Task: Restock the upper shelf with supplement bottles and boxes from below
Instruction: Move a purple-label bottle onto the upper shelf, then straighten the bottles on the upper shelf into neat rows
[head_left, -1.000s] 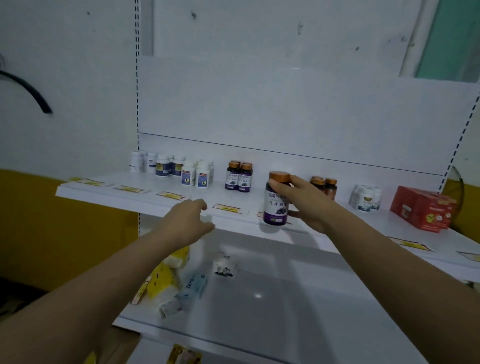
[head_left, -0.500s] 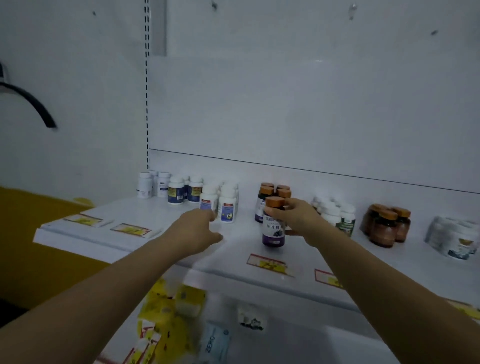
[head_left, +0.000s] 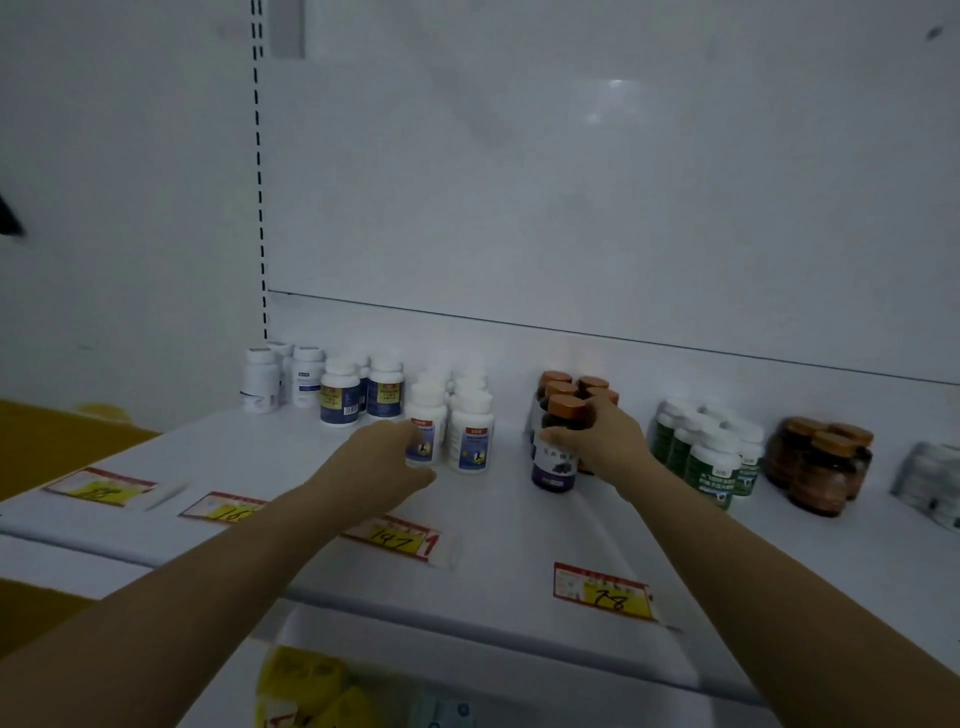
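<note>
1. On the upper shelf, one handwritten yellow price tag reads "147" and a second tag reads "78".
2. The right hand grips a purple-labelled, orange-capped bottle, which stands on the shelf before similar bottles.
3. The left hand reaches a white bottle; I cannot tell its grip.

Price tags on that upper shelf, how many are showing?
4 price tags along the front of the shelf: one far left, one next to it, one reading 147, one reading 78 right of centre. Others may lie out of view to the right.
</note>
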